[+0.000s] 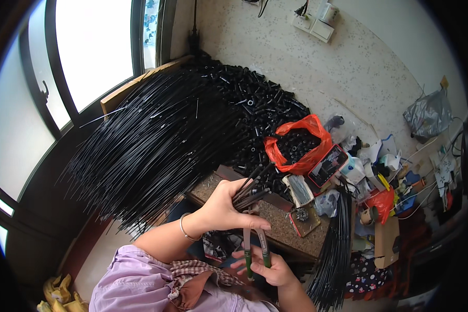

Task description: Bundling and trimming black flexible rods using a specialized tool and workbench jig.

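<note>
**A:** What is being held here?

**B:** A small bunch of thin black rods (250, 191). The left hand (224, 207) is closed around them just above the near edge of the brown tabletop (278, 221), and their free ends fan up and to the right. Right below, the right hand (269, 266) is wrapped round the green handles of a pair of pliers (257, 248), whose nose points up into the bottom of the bunch.

**A:** Where could it go wrong?

**B:** At that meeting point, I'd say. The left fingertips (259, 224) curl over right where the pliers' nose comes up, so a squeeze set slightly off could nip a finger instead of a rod. I cannot tell whether the nose is biting on anything; the fingers hide it.

**A:** And the rods?

**B:** They are splayed, not squared up. A looser grip might let one slide out and drop off the tabletop's edge, which lies directly under the hands.

**A:** Anything around them?

**B:** Plenty. A great sheaf of long black rods (156, 140) leans out to the left, close to the left wrist, so a swing of the elbow could snag it. Behind lies a heap of small black tubes (255, 109), and an open red bag (298, 145) of the same sits near; a knock could spill it.
</note>
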`<action>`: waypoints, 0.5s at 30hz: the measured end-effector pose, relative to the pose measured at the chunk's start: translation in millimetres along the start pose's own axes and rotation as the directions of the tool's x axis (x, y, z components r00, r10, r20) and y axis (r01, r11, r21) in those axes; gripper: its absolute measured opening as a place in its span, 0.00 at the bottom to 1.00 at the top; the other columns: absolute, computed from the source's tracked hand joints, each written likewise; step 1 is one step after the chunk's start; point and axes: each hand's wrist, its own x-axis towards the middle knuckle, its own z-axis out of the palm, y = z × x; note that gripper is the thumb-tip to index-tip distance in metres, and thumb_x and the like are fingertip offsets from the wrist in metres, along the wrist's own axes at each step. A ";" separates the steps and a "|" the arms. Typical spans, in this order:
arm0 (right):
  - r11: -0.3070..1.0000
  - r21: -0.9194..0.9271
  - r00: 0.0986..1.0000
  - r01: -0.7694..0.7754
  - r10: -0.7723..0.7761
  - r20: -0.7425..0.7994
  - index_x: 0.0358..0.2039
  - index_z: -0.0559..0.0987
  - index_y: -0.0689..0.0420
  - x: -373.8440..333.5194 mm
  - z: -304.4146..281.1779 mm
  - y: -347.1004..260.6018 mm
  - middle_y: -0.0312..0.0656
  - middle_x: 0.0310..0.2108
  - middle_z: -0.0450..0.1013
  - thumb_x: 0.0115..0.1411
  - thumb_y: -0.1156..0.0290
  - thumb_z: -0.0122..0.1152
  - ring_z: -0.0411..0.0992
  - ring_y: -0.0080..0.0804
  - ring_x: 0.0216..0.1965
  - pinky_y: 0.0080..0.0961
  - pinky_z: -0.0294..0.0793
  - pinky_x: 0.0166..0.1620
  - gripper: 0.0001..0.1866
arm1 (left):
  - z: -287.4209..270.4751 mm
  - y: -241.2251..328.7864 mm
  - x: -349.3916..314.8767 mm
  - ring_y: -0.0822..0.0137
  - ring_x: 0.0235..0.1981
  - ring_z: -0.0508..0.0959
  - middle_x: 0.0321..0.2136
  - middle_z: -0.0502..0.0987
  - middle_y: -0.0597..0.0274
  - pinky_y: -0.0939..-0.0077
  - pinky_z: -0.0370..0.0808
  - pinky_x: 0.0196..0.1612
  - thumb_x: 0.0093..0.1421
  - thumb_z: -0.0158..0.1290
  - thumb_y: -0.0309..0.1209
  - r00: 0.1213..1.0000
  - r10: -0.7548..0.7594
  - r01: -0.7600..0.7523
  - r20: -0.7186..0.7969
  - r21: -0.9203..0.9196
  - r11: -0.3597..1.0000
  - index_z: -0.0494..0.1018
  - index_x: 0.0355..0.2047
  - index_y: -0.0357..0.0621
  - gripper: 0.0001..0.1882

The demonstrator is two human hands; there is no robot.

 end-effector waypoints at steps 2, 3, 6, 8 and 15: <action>0.999 0.014 0.998 0.034 -0.034 0.043 0.57 0.53 0.68 -1.8 -3.9 -7.6 0.52 0.38 0.71 0.62 0.71 0.44 0.73 0.35 0.34 0.26 0.71 0.39 0.26 | -0.7 -1.6 -0.3 0.85 0.20 0.64 0.17 0.67 0.75 0.89 0.61 0.22 0.36 0.70 0.34 0.998 0.043 -0.040 -0.047 0.072 0.997 0.69 0.27 0.41 0.22; 1.000 0.002 0.995 -0.024 0.023 0.095 0.58 0.51 0.68 -1.6 -10.6 -5.3 0.51 0.37 0.72 0.62 0.70 0.43 0.73 0.34 0.32 0.26 0.71 0.37 0.27 | -1.3 -5.9 -3.0 0.85 0.21 0.64 0.19 0.67 0.76 0.89 0.62 0.23 0.37 0.69 0.33 0.998 0.017 -0.014 -0.061 0.051 0.999 0.69 0.26 0.41 0.21; 0.997 0.048 0.996 -0.066 0.063 0.058 0.57 0.54 0.68 -4.4 -9.4 7.7 0.47 0.30 0.72 0.62 0.70 0.46 0.71 0.29 0.25 0.24 0.71 0.32 0.26 | 5.3 -14.3 0.1 0.85 0.23 0.64 0.21 0.67 0.76 0.90 0.62 0.25 0.38 0.69 0.33 0.996 0.001 -0.003 -0.089 -0.017 1.000 0.69 0.26 0.42 0.20; 0.999 0.038 1.000 -0.025 0.025 -0.001 0.50 0.62 0.67 -6.3 -12.9 26.0 0.42 0.26 0.70 0.60 0.72 0.49 0.68 0.24 0.23 0.19 0.69 0.29 0.20 | 13.7 -21.5 4.5 0.85 0.24 0.64 0.22 0.67 0.76 0.90 0.63 0.26 0.38 0.68 0.32 0.997 -0.072 0.070 -0.035 -0.060 0.996 0.70 0.28 0.41 0.20; 0.997 -0.068 0.969 0.044 -0.060 -0.240 0.34 0.69 0.61 -0.4 -13.2 53.5 0.33 0.18 0.65 0.59 0.72 0.53 0.62 0.15 0.18 0.15 0.61 0.21 0.06 | 35.4 -41.8 10.4 0.83 0.21 0.65 0.21 0.69 0.74 0.88 0.65 0.24 0.36 0.68 0.27 0.990 -0.020 0.026 -0.138 0.048 0.998 0.69 0.29 0.40 0.21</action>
